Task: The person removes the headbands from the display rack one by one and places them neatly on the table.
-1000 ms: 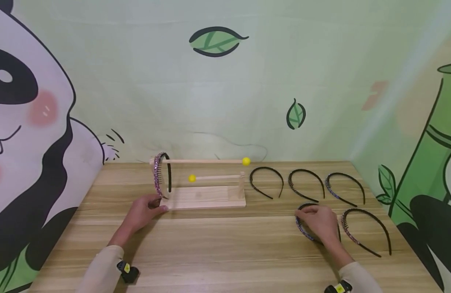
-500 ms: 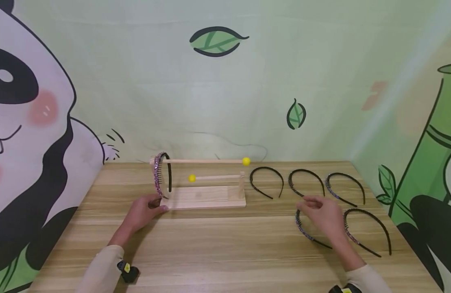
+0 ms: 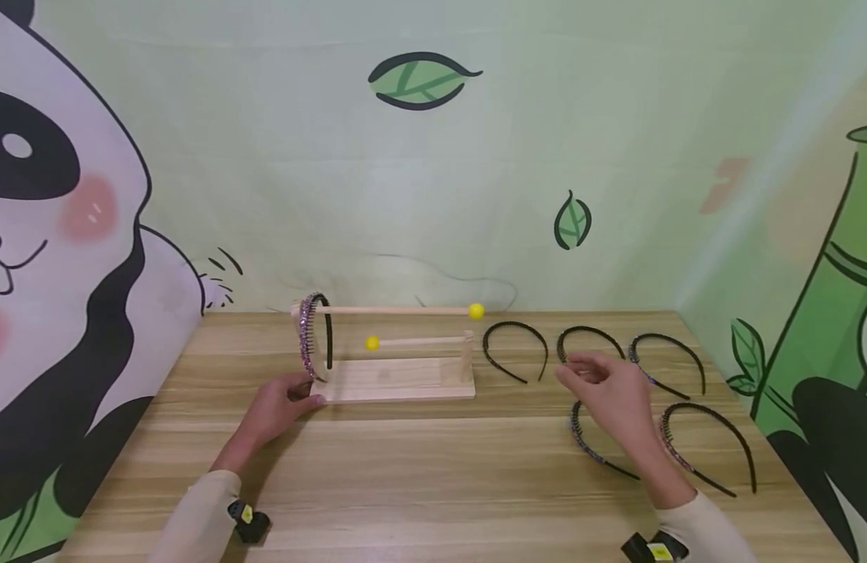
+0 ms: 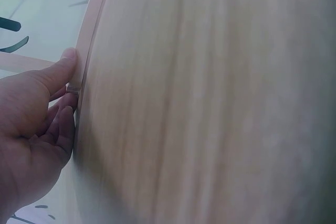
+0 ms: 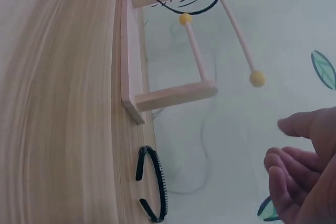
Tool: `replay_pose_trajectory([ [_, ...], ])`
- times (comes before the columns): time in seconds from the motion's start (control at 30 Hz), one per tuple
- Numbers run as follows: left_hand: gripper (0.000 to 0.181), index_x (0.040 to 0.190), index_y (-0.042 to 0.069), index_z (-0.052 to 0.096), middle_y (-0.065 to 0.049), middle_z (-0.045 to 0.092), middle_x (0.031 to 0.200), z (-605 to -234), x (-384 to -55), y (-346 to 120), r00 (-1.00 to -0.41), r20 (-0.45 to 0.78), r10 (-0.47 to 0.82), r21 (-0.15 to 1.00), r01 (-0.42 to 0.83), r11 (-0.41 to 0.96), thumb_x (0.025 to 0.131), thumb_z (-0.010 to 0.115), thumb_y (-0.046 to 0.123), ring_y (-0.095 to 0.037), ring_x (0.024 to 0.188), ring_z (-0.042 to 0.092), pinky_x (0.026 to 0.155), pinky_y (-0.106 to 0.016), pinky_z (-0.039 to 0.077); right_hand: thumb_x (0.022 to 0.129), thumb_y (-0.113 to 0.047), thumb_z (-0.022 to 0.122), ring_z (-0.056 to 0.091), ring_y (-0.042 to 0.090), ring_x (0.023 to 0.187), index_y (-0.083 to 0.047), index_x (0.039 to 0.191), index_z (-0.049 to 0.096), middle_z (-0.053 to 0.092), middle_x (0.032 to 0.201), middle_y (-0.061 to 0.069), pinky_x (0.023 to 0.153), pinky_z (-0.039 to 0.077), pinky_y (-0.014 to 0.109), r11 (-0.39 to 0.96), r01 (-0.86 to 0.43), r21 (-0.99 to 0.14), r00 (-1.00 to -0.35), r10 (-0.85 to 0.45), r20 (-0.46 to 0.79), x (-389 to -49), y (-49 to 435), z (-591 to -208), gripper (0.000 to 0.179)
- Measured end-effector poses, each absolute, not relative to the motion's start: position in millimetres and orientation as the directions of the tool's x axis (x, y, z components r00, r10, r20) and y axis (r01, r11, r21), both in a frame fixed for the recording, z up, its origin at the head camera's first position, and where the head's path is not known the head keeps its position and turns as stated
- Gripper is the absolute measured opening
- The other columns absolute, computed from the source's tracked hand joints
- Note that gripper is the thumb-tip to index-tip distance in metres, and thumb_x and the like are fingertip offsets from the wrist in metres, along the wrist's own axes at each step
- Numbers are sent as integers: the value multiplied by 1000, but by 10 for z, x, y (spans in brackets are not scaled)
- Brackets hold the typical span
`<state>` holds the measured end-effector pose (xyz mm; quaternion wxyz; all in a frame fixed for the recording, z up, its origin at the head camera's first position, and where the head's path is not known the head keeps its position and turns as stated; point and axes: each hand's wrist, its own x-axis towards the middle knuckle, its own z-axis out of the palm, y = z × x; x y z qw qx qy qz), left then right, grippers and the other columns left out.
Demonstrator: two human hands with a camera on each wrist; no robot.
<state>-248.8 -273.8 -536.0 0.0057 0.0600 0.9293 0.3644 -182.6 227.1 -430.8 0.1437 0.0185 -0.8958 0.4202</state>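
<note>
At the left corner of a wooden stand, my left hand grips the base between thumb and fingers. In the left wrist view, the thumb of the left hand lies on the base's edge. A purple glittery headband hangs from the stand's upper rod, close to its left end. Over the headbands on the right, my right hand holds nothing, with thumb and fingers apart in the right wrist view. Below it lies a blue glittery headband, partly hidden by the hand and wrist.
A plain black headband lies just right of the stand. Behind the right hand are a dark headband and another blue one. A reddish headband lies at the right. The stand's lower rod ends in a yellow ball.
My right hand has risen off the front blue headband and moved back, away from me, leaving that headband on the table. The left hand has stayed on the stand.
</note>
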Motion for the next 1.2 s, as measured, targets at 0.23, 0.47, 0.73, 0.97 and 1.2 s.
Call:
replay_pose_trajectory([
  [0.23, 49, 133, -2, 64, -14, 71, 111, -5354, -2499, -2744, -992, 37, 119, 678, 112, 726, 93, 77, 24, -27, 101, 64, 92, -50, 52, 91, -32, 79, 69, 13, 87, -9, 115, 76, 77, 101, 6, 74, 54, 20, 544, -271, -794, -941, 25, 338, -1930, 1972, -4239, 33],
  [0.47, 46, 129, -1, 67, -11, 72, 107, -5365, -2501, -2744, -990, 64, 128, 679, 138, 721, 92, 78, 24, -25, 98, 65, 90, -49, 53, 87, -29, 84, 70, 15, 84, -12, 109, 78, 77, 97, 1, 71, 56, 25, 499, -337, -798, -929, -35, 370, -2023, 1622, -4183, 29],
  [0.73, 44, 126, 0, 68, -9, 71, 101, -5365, -2487, -2739, -988, 79, 131, 681, 149, 717, 91, 79, 24, -24, 95, 65, 88, -48, 53, 86, -24, 85, 71, 13, 81, -10, 108, 79, 78, 95, 1, 71, 57, 28, 389, -453, -802, -889, -135, 437, -2123, 1164, -4132, 27],
  [0.97, 42, 125, 2, 70, -7, 71, 100, -5372, -2487, -2757, -989, 76, 129, 684, 146, 715, 90, 80, 23, -22, 94, 63, 88, -46, 53, 88, -27, 83, 71, 11, 83, -12, 110, 78, 78, 97, -1, 71, 57, 29, 315, -489, -814, -872, -207, 444, -2199, 733, -4095, 27],
  [1.2, 41, 122, 1, 70, -5, 69, 94, -5379, -2492, -2765, -984, 106, 140, 678, 174, 714, 89, 81, 22, -20, 88, 61, 83, -42, 52, 88, -29, 82, 71, 10, 83, -13, 112, 78, 77, 98, -3, 70, 58, 29, 250, -463, -850, -878, -258, 402, -2270, 303, -4083, 29],
])
